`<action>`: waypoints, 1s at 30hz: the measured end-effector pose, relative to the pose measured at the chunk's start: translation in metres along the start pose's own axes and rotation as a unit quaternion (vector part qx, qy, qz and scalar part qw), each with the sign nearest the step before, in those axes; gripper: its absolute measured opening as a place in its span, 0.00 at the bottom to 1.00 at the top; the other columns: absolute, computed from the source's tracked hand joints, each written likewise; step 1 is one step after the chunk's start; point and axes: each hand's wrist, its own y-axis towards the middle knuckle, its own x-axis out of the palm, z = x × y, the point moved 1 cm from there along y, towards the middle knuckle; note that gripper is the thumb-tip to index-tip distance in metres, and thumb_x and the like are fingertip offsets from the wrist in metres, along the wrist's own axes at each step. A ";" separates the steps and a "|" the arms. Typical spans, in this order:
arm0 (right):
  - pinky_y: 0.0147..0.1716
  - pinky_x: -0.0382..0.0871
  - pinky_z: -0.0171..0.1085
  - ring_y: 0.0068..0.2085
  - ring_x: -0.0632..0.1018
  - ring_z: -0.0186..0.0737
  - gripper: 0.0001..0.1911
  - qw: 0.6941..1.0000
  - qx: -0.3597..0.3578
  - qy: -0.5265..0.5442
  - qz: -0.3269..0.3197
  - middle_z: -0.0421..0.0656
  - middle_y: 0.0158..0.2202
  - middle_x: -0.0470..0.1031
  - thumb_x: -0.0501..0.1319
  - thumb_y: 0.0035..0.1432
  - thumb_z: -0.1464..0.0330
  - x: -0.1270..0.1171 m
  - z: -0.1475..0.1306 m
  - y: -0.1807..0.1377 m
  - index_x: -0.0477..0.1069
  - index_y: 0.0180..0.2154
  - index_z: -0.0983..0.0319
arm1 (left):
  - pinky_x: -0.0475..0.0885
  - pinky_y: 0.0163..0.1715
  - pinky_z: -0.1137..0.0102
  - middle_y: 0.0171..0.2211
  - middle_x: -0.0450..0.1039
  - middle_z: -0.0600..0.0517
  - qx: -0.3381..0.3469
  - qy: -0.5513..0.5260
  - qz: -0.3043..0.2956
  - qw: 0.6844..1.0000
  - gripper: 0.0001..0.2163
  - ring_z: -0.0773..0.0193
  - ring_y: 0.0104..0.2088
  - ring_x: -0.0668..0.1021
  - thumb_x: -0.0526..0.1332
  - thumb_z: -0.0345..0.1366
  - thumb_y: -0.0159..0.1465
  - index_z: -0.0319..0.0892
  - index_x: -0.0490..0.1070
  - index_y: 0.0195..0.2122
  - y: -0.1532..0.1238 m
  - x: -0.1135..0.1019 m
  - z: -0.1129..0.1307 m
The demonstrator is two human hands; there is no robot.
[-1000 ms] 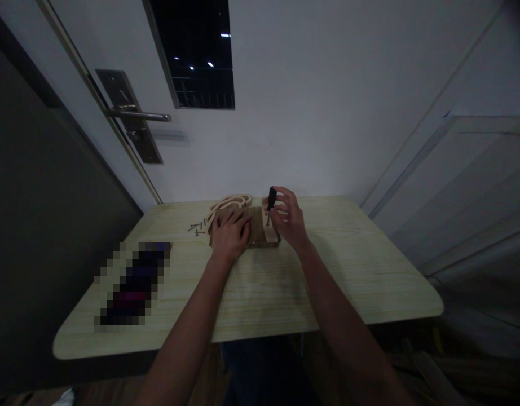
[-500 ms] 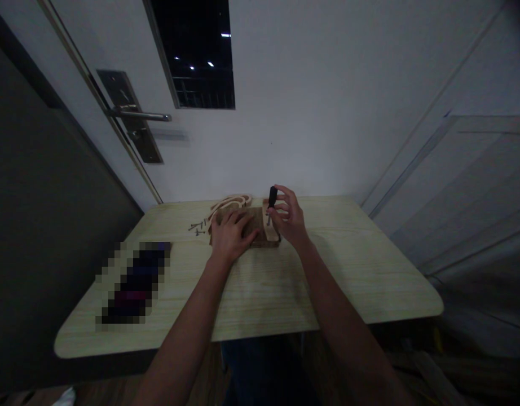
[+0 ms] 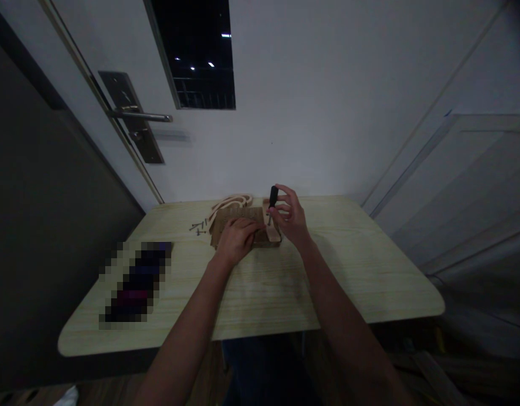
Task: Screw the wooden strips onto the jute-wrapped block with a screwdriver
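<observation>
Held a slim, black-handled screwdriver (image 3: 274, 197) in the right hand (image 3: 292, 221), nearly upright, with the grip pinching its handle between thumb and fingers. Aimed its metal shaft down at a pale, narrow, wooden-looking strip (image 3: 274, 234) across the right end of a flat, brown, rectangular board (image 3: 242, 212). Could not make out, in the dim light, the exact meeting of tip and strip. Rested the left hand (image 3: 235, 239) on the same board, palm down, with fingers stretched toward the strip, near the tool's tip. Could not tell there between a pinch and a mere touch. Had the board on the pale yellow, wood-grained, round-cornered bench (image 3: 370, 270), near its far edge. Had several small, dark metal screws (image 3: 197, 225) scattered just beyond the board's left end, and some pale, curved, wooden-looking pieces (image 3: 248, 199) behind it. Had a dark, oblong thing (image 3: 137, 276), blurred into blocks, farther left, apart from the board. Faced a white door (image 3: 306, 113) with a silver lever handle (image 3: 144, 117) and a dark, upright window (image 3: 201, 34).
</observation>
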 end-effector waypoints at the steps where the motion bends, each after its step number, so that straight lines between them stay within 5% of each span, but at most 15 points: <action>1: 0.25 0.75 0.34 0.36 0.78 0.38 0.29 1.000 -0.002 -0.002 -0.001 0.45 0.47 0.69 0.60 0.58 0.58 0.000 0.001 0.000 0.54 0.59 0.49 | 0.65 0.50 0.59 0.46 0.76 0.50 -0.004 0.001 -0.003 1.000 0.16 0.58 0.48 0.75 0.53 0.27 0.63 0.48 0.73 0.49 0.000 -0.001 0.001; 15: 0.28 0.75 0.34 0.37 0.78 0.36 0.24 1.000 -0.015 0.005 -0.002 0.44 0.47 0.69 0.57 0.59 0.64 0.001 -0.006 -0.002 0.55 0.56 0.51 | 0.65 0.49 0.59 0.46 0.75 0.49 0.002 0.006 -0.011 1.000 0.17 0.58 0.49 0.74 0.53 0.29 0.64 0.49 0.72 0.51 0.000 0.000 0.000; 25: 0.29 0.77 0.36 0.36 0.77 0.37 0.33 1.000 -0.016 -0.019 -0.002 0.45 0.48 0.69 0.61 0.56 0.60 0.001 -0.001 -0.001 0.52 0.61 0.49 | 0.65 0.50 0.59 0.47 0.75 0.49 -0.007 -0.003 -0.012 1.000 0.16 0.58 0.49 0.74 0.52 0.29 0.65 0.49 0.72 0.51 0.000 -0.003 0.003; 30: 0.27 0.77 0.35 0.36 0.76 0.37 0.30 1.000 -0.022 -0.021 0.002 0.45 0.49 0.69 0.62 0.55 0.60 0.001 -0.004 -0.001 0.57 0.59 0.49 | 0.65 0.50 0.59 0.48 0.74 0.49 -0.009 -0.004 -0.015 1.000 0.17 0.57 0.50 0.73 0.53 0.29 0.64 0.49 0.72 0.51 0.000 -0.003 0.003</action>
